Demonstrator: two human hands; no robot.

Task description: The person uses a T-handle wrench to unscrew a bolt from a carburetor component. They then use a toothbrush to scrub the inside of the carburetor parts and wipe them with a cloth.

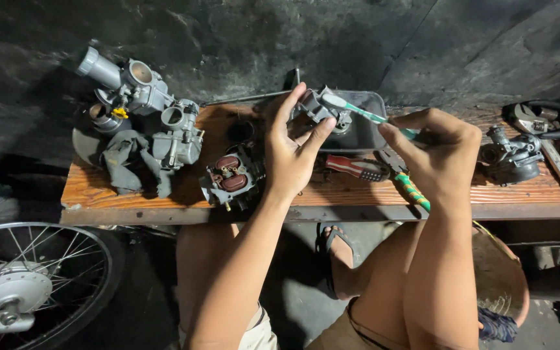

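Note:
My left hand (291,150) holds a small grey metal carburetor part (315,107) up above the wooden plank (131,191). My right hand (437,150) grips a green and white toothbrush (363,113), its head resting against that part. Under the part sits a dark plastic tray (367,126). A carburetor body with brown floats (231,178) lies on the plank just left of my left wrist.
Two grey carburetors (140,87) (179,136) and a grey rag (124,162) lie at the plank's left. A red-handled screwdriver (354,168) and a green-striped one (413,191) lie near the tray. Another carburetor (510,155) sits right. A spoked wheel (34,285) stands lower left.

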